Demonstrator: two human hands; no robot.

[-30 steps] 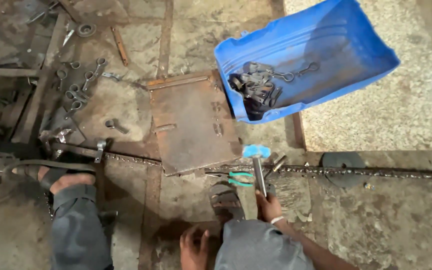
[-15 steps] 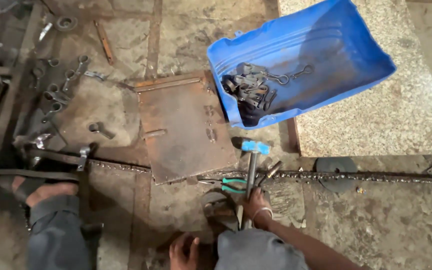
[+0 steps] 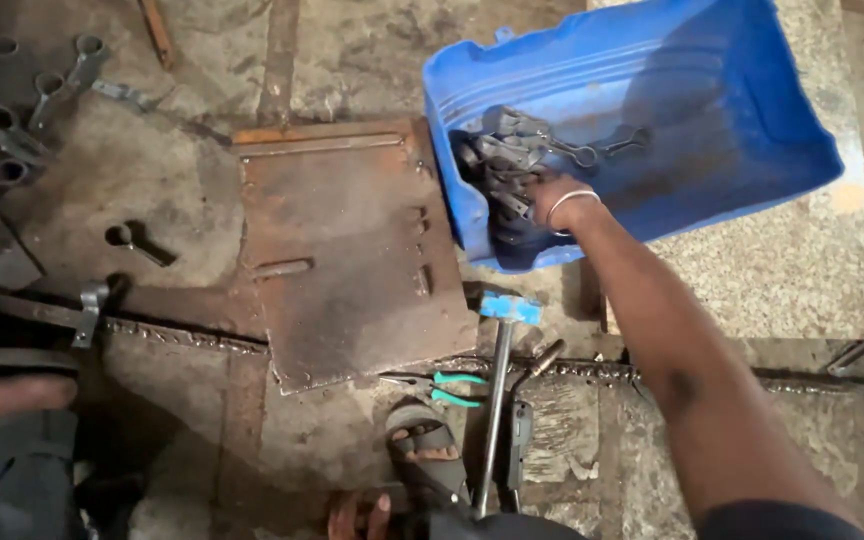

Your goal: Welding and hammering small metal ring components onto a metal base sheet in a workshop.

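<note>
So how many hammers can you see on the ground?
1. The hammer lies on the floor below the blue bin, beside the green-handled pliers and the sandal. Others could be hidden outside the picture.

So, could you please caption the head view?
Right hand reaching among metal parts in a blue tub, hammer lying below.

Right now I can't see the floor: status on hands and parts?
Right hand in tilted blue plastic bin, on grey metal parts. Left hand low, grip unclear. Nothing blocking.
</note>
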